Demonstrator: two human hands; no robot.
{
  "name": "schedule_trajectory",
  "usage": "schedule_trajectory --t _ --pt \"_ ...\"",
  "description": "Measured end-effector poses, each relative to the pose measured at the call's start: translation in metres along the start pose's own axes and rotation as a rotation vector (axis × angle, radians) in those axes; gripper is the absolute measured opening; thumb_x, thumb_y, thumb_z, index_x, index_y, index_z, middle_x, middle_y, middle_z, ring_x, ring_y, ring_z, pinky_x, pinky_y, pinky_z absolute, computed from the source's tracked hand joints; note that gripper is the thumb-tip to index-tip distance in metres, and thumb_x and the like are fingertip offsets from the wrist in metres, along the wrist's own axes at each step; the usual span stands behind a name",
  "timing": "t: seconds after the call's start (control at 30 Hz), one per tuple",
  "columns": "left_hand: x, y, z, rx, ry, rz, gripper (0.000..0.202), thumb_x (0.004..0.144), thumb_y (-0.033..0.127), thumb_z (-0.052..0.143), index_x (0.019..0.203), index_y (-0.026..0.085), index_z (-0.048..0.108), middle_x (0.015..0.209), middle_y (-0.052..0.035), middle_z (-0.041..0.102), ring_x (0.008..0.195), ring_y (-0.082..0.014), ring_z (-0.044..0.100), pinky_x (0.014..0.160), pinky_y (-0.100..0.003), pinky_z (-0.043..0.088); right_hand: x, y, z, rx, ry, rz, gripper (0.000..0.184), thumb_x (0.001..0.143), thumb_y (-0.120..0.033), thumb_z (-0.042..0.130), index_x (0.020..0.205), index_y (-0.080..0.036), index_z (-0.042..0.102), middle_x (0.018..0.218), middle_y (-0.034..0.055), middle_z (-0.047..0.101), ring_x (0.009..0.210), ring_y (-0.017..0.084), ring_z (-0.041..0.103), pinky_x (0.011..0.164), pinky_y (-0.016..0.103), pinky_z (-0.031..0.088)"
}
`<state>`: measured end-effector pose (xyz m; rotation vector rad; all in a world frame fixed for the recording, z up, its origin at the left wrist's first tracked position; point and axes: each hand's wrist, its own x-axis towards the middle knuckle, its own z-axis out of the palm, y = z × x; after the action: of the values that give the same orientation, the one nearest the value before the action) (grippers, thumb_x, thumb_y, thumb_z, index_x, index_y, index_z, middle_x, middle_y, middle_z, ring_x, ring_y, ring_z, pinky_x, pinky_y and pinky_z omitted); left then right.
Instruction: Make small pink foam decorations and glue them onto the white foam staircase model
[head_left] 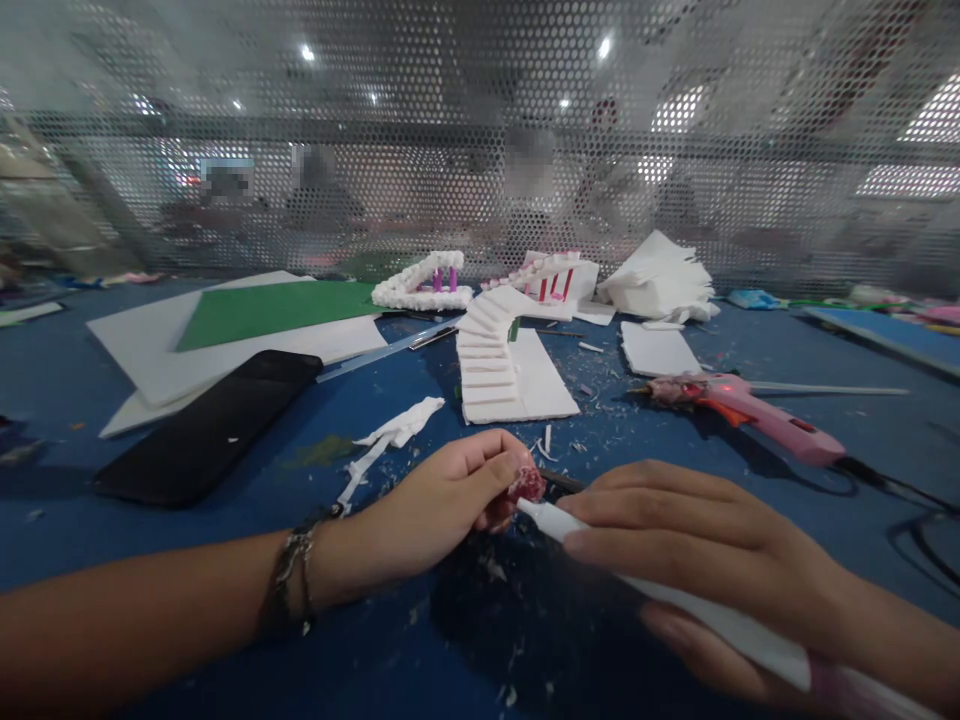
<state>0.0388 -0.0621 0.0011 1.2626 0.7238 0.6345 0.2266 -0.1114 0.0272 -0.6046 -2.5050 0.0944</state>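
Between the closed fingertips of my left hand (439, 495) sits a small, rough reddish lump (529, 484). My right hand (697, 530) grips a long white tube with a narrow nozzle (553, 521), its tip touching or nearly touching the lump. Part of a dark, thin object (559, 482), whose kind I cannot make out, shows behind the tube. Just beyond my hands, a curved white paper-like staircase model (487, 370) stands on a flat white piece. A crumpled white tissue-like strip (401, 424) lies beyond my left wrist.
A pink glue gun (780, 425) with a cord lies right. Left are a black phone (214, 430), a green sheet (262, 315) and white sheets (150, 350). White-and-purple and white-and-red models (420, 280) stand behind, before a perforated metal screen (465, 100). Scraps litter the blue table (405, 640).
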Motion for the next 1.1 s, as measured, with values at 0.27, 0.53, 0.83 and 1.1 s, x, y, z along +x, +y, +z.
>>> schedule_trajectory --t 0.27,0.53,0.83,1.1 --pt "-0.0004 -0.0011 -0.0003 -0.042 -0.016 -0.011 0.018 0.079 0.028 0.044 0.065 0.016 0.044 0.052 0.0077 0.039 0.042 -0.0038 0.026 0.041 -0.017 0.019 0.0016 -0.0007 -0.0035 -0.026 -0.01 0.012 0.027 0.075 -0.013 0.048 0.102 -0.012 0.053 0.098 0.0075 0.062 0.095 0.011 0.053 0.085 0.024 0.041" --pt "-0.0006 -0.0001 0.0003 -0.04 0.008 -0.015 0.019 0.078 0.031 0.044 0.065 0.017 0.045 0.053 0.0073 0.04 0.044 -0.0043 0.029 0.043 -0.017 0.021 -0.0017 -0.0021 -0.0008 -0.021 -0.007 -0.01 0.027 0.076 -0.013 0.046 0.102 -0.011 0.054 0.099 0.0073 0.062 0.098 0.011 0.052 0.088 0.023 0.039" --pt "-0.0008 0.0013 0.0011 -0.051 0.01 -0.037 0.019 0.078 0.03 0.045 0.065 0.017 0.044 0.053 0.0076 0.04 0.043 -0.0038 0.028 0.043 -0.017 0.02 -0.0004 -0.0009 -0.0002 -0.006 -0.011 0.004 0.027 0.076 -0.013 0.048 0.103 -0.011 0.054 0.1 0.0061 0.062 0.098 0.009 0.051 0.089 0.02 0.036" --pt "-0.0014 -0.0006 -0.0003 -0.078 -0.01 -0.039 0.02 0.078 0.031 0.044 0.065 0.016 0.044 0.054 0.0074 0.04 0.044 -0.0037 0.029 0.044 -0.017 0.021 0.0013 -0.0023 -0.0036 -0.063 -0.034 -0.022 0.025 0.076 -0.014 0.048 0.1 -0.012 0.054 0.098 0.0073 0.064 0.095 0.011 0.054 0.085 0.022 0.041"
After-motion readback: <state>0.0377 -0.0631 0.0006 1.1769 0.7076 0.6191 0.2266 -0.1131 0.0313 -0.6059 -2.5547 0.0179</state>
